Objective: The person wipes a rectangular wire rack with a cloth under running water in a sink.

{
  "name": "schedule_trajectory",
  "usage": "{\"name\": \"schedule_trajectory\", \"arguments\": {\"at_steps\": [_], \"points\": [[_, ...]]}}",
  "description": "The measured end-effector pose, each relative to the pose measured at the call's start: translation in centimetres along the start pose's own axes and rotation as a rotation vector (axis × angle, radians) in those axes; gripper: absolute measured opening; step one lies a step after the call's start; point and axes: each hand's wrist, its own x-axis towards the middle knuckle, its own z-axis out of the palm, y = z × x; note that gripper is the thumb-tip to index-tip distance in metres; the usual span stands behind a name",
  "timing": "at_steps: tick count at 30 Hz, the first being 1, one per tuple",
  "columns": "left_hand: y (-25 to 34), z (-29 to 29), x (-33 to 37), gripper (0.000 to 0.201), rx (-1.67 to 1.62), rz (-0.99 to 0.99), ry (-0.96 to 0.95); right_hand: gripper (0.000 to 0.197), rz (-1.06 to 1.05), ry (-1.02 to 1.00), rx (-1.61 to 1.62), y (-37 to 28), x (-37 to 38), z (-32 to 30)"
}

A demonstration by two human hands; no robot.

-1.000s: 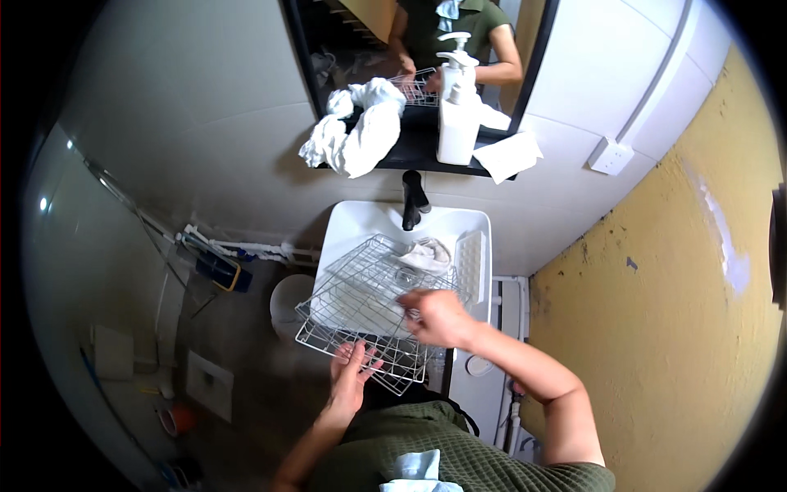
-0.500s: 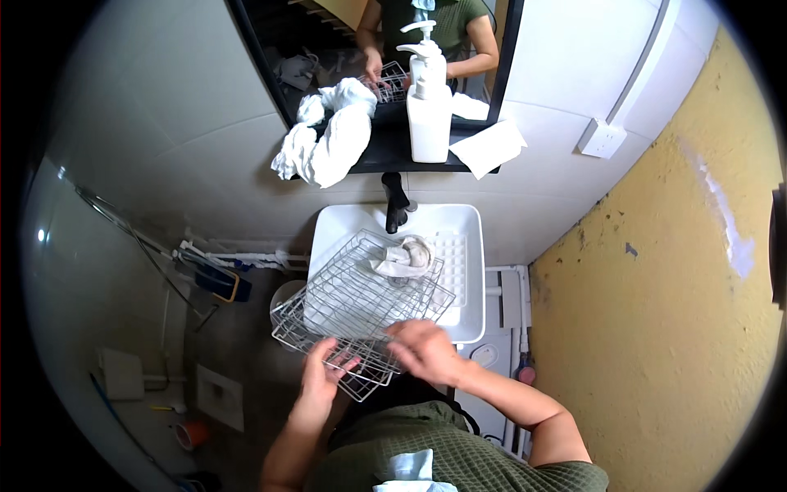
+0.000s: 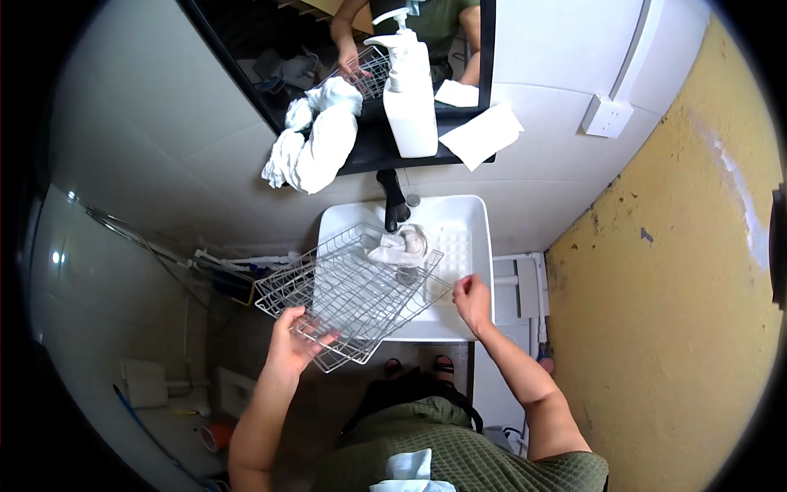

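A shallow metal wire basket [image 3: 352, 283] is tilted over the white sink [image 3: 485, 246], reaching past its left and front edges. My left hand [image 3: 297, 338] grips its near left side, with the fingers wrapped around the wires. Off the basket's right corner, my right hand [image 3: 472, 302] is closed over the sink's right part. Whatever its curled fingers hold, if anything, is hidden. A crumpled whitish cloth [image 3: 402, 246] lies at the basket's far side, below the black faucet [image 3: 392, 201]. The drain shows partly through the wires.
Above the sink, a black shelf [image 3: 373, 156] under a mirror carries a bunched white cloth [image 3: 316, 148], a white pump bottle [image 3: 410, 115] and a folded white sheet [image 3: 482, 135]. White pipes [image 3: 537, 295] run right of the sink. An orange container [image 3: 216, 435] stands on the floor at lower left.
My right hand has left the basket's near side and moved right and away from me, with its fingers now curled. My left hand still holds the basket, which has shifted slightly left.
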Motion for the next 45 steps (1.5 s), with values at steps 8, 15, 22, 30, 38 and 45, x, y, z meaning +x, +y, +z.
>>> {"name": "schedule_trajectory", "arguments": {"at_steps": [8, 15, 22, 30, 38, 45], "points": [[2.0, -2.7, -0.5, 0.049, -0.096, -0.135, -0.103, 0.023, -0.655, -0.557, -0.5, 0.0, -2.3, 7.5], [1.1, -3.6, -1.0, 0.045, -0.205, -0.047, 0.02, 0.037, -0.646, -0.584, -0.915, 0.3, -0.8, 12.6], [0.3, -4.8, -1.3, 0.049, -0.305, -0.098, 0.008, 0.048, -0.683, -0.542, -0.912, 0.9, 0.5, 13.8], [-0.8, -4.8, -2.1, 0.058, -0.251, -0.015, -0.054, 0.045, -0.795, -0.493, -1.012, -0.1, -0.4, 12.3], [-1.0, -5.6, -1.2, 0.06, -0.205, -0.034, -0.038, 0.039, -0.76, -0.495, -0.92, 1.3, 0.8, 14.4], [-1.2, -4.9, -2.0, 0.053, -0.268, -0.119, -0.015, 0.049, -0.807, -0.616, -1.09, 0.8, 0.7, 14.4]]}}
